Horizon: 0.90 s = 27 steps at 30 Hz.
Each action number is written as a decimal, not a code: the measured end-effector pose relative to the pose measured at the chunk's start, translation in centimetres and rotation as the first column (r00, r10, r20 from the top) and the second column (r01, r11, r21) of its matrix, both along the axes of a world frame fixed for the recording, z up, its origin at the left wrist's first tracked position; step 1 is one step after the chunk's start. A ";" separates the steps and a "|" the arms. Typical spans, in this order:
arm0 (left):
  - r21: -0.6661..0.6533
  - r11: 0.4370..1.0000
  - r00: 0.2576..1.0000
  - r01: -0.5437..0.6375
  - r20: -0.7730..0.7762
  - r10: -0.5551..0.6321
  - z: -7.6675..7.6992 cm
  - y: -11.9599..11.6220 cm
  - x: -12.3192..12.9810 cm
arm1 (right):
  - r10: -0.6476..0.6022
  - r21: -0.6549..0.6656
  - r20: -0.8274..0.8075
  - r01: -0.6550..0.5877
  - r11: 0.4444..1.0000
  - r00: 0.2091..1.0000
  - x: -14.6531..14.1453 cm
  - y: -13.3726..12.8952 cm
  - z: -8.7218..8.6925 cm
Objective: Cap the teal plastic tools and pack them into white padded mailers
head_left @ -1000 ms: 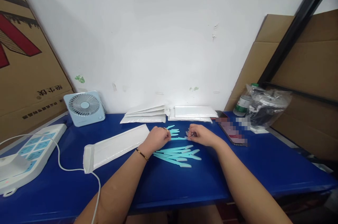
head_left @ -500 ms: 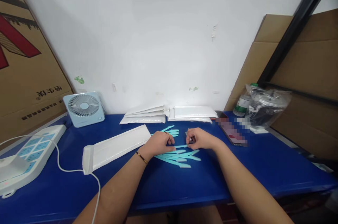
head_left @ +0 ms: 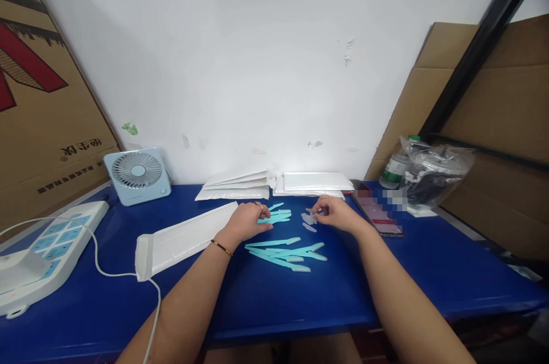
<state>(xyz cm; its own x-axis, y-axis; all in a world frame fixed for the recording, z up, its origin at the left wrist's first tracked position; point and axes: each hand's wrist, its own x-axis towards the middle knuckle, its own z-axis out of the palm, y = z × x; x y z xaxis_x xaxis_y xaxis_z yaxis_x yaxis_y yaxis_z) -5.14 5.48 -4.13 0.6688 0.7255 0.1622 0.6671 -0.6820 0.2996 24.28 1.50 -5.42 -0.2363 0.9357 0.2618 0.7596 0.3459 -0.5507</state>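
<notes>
Head view. Your left hand [head_left: 245, 222] lies palm-down on the blue table [head_left: 274, 301], fingers curled narrow, tips resting on a small cluster of teal pieces [head_left: 278, 216] at the far side of the work area; whether they actually pinch one, can't tell. A thin bracelet [head_left: 221, 247] circles that wrist. Your right hand [head_left: 335, 214] sits opp. the left, fingers drawn together near a few pale caps [head_left: 307, 220] lying loose on the table; something small seems held btw. thumb and forefinger, but it's too small to tell.

Nearer to you, btw. both forearms, a second group of teal razor-like sticks [head_left: 286, 252] lies flat, fanned and overlapping (long axes roughly left-right), apart from both hands.

Left of the left hand: a long white padded envelope [head_left: 185, 238], lying diagonally. At the wall: two stacks of white envelopes [head_left: 274, 184]. Far left: a small desk fan [head_left: 137, 175] and a power strip [head_left: 45, 249] w/ white cord [head_left: 107, 272]. Right of the right hand: a phone [head_left: 377, 212] flat on the table, then a clear plastic bag [head_left: 433, 172] and a bottle [head_left: 393, 169] against cardboard [head_left: 493, 123].
</notes>
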 end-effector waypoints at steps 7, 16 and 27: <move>-0.144 0.958 0.965 0.248 -0.047 -0.257 -0.3 -1.5 1.3 | 0.157 -0.049 -0.040 -0.159 0.986 0.987 -2.1 -0.9 0.3; 0.098 0.973 0.976 0.209 -0.089 -0.201 -0.7 -0.7 1.8 | 0.262 -0.104 0.019 -0.259 0.960 0.965 -4.4 -0.8 -0.2; -0.057 0.980 0.982 0.191 0.009 -0.191 0.3 -2.1 2.0 | -0.008 0.006 -0.010 0.008 1.000 1.000 -0.2 0.3 -0.4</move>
